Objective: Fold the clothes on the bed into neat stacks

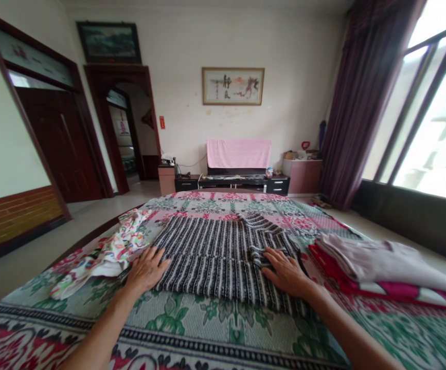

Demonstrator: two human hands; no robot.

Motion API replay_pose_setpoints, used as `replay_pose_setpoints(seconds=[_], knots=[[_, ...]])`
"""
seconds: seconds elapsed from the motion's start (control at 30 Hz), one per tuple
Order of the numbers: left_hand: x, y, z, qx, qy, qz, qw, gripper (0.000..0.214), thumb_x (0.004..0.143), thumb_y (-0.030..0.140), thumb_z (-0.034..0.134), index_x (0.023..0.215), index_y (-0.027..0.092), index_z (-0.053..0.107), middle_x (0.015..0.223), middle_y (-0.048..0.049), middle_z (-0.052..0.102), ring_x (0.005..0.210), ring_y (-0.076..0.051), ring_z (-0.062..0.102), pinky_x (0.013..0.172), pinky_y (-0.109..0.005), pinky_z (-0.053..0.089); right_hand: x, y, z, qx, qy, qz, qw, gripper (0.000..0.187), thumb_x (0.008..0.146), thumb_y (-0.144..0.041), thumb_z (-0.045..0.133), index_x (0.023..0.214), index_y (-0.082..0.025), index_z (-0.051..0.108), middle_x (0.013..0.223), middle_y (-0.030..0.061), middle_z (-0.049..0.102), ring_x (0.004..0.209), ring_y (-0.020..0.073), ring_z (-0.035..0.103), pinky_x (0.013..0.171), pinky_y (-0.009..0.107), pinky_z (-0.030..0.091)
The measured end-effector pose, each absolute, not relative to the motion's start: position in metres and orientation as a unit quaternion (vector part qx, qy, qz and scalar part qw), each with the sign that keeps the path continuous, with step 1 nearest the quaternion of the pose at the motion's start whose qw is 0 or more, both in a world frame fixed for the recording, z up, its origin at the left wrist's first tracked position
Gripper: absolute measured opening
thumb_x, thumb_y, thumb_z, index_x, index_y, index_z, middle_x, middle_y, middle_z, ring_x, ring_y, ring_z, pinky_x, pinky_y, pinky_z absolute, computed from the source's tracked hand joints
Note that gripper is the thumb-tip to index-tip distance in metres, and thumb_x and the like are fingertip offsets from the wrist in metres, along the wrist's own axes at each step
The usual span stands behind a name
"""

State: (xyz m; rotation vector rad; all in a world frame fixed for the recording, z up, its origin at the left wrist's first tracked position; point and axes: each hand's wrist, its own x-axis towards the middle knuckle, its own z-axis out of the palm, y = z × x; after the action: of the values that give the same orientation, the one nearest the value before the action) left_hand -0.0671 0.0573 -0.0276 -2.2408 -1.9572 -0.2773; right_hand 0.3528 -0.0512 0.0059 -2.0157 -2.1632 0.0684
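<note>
A black-and-white striped garment (215, 252) lies spread flat in the middle of a bed with a green, pink and red floral cover (192, 321). My left hand (145, 268) rests flat on the garment's left edge, fingers spread. My right hand (286, 272) lies flat on its right part, fingers stretched out over a folded-in sleeve. Neither hand holds anything.
A crumpled floral cloth (109, 254) lies left of the garment. At the right sit folded pale pink clothes (377, 262) on a red blanket (361, 288). Beyond the bed stand a low dark cabinet (232, 182) with a pink-covered screen (238, 153), doors at left, and a curtained window at right.
</note>
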Motion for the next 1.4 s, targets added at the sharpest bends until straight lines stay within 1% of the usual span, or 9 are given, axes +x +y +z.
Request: replay_pose_setpoints(seconds=[0.37, 0.6, 0.93, 1.03, 1.13, 1.2, 1.27, 1.33, 1.4], knots=[[-0.060, 0.046, -0.020, -0.746, -0.656, -0.093, 0.062, 0.058, 0.091, 0.048, 0.031, 0.139, 0.020, 0.045, 0.150, -0.0124, 0.036, 0.139, -0.031, 0.028, 0.107, -0.050, 0.027, 0.357, -0.046, -0.002, -0.692, -0.715, 0.060, 0.086, 0.060, 0.089, -0.054, 0.030, 0.140, -0.025, 0.041, 0.155, 0.0072, 0.026, 0.142, 0.0286, 0.019, 0.110, 0.058, 0.019], [-0.059, 0.045, -0.018, -0.748, -0.655, -0.088, 0.065, 0.058, 0.090, 0.049, 0.032, 0.140, 0.022, 0.044, 0.150, -0.0125, 0.035, 0.139, -0.031, 0.028, 0.107, -0.050, 0.026, 0.359, -0.046, -0.003, -0.685, -0.720, 0.055, 0.096, 0.059, 0.088, -0.054, 0.031, 0.138, -0.025, 0.043, 0.153, 0.0081, 0.029, 0.140, 0.0289, 0.024, 0.108, 0.058, 0.023], [-0.060, 0.048, -0.021, -0.742, -0.664, -0.079, 0.059, 0.058, 0.089, 0.049, 0.032, 0.139, 0.023, 0.045, 0.149, -0.0100, 0.038, 0.138, -0.030, 0.029, 0.108, -0.050, 0.027, 0.359, -0.045, -0.002, -0.684, -0.720, 0.072, 0.094, 0.061, 0.088, -0.052, 0.034, 0.140, -0.021, 0.042, 0.153, 0.0098, 0.028, 0.141, 0.0295, 0.023, 0.110, 0.056, 0.021], [-0.064, 0.056, -0.015, -0.751, -0.655, -0.063, 0.046, 0.057, 0.087, 0.050, 0.035, 0.135, 0.023, 0.051, 0.145, -0.0107, 0.043, 0.134, -0.030, 0.037, 0.107, -0.049, 0.029, 0.359, -0.047, -0.001, -0.689, -0.715, 0.076, 0.095, 0.059, 0.088, -0.051, 0.035, 0.140, -0.023, 0.042, 0.153, 0.0089, 0.029, 0.141, 0.0301, 0.023, 0.110, 0.057, 0.021], [-0.069, 0.074, 0.002, -0.774, -0.631, -0.054, 0.008, 0.051, 0.083, 0.050, 0.043, 0.122, 0.022, 0.062, 0.130, -0.0116, 0.058, 0.118, -0.028, 0.054, 0.101, -0.041, 0.038, 0.362, -0.041, 0.008, -0.674, -0.726, 0.101, 0.094, 0.060, 0.084, -0.049, 0.044, 0.136, -0.021, 0.047, 0.151, 0.0112, 0.033, 0.138, 0.0323, 0.029, 0.109, 0.054, 0.026], [-0.068, 0.091, 0.018, -0.762, -0.640, -0.097, 0.001, 0.045, 0.081, 0.044, 0.047, 0.115, 0.019, 0.066, 0.117, -0.0125, 0.065, 0.111, -0.027, 0.059, 0.097, -0.037, 0.042, 0.366, -0.027, 0.019, -0.662, -0.733, 0.102, 0.120, 0.058, 0.079, -0.042, 0.053, 0.132, -0.018, 0.052, 0.145, 0.0141, 0.041, 0.133, 0.0318, 0.037, 0.108, 0.047, 0.031], [-0.064, 0.107, 0.032, -0.722, -0.670, -0.170, -0.019, 0.038, 0.079, 0.036, 0.053, 0.109, 0.017, 0.067, 0.104, -0.0122, 0.069, 0.105, -0.028, 0.062, 0.092, -0.036, 0.044, 0.374, -0.004, 0.033, -0.686, -0.698, 0.069, 0.191, 0.054, 0.076, -0.031, 0.055, 0.128, -0.015, 0.054, 0.138, 0.0158, 0.049, 0.128, 0.0304, 0.043, 0.106, 0.042, 0.035], [-0.056, 0.123, 0.042, -0.637, -0.703, -0.287, -0.135, 0.035, 0.075, 0.028, 0.058, 0.107, 0.016, 0.066, 0.094, -0.0097, 0.071, 0.095, -0.025, 0.065, 0.081, -0.032, 0.049, 0.384, 0.024, 0.044, -0.726, -0.623, 0.087, 0.278, 0.055, 0.073, -0.023, 0.057, 0.126, -0.012, 0.053, 0.127, 0.0176, 0.057, 0.119, 0.0306, 0.052, 0.098, 0.039, 0.041], [-0.049, 0.137, 0.045, -0.496, -0.696, -0.420, -0.303, 0.042, 0.073, 0.019, 0.061, 0.115, 0.015, 0.059, 0.090, -0.0083, 0.070, 0.078, -0.021, 0.068, 0.065, -0.027, 0.050, 0.395, 0.053, 0.051, -0.752, -0.516, 0.175, 0.370, 0.058, 0.068, -0.020, 0.062, 0.124, -0.011, 0.054, 0.110, 0.0158, 0.065, 0.104, 0.0304, 0.060, 0.086, 0.038, 0.048]])
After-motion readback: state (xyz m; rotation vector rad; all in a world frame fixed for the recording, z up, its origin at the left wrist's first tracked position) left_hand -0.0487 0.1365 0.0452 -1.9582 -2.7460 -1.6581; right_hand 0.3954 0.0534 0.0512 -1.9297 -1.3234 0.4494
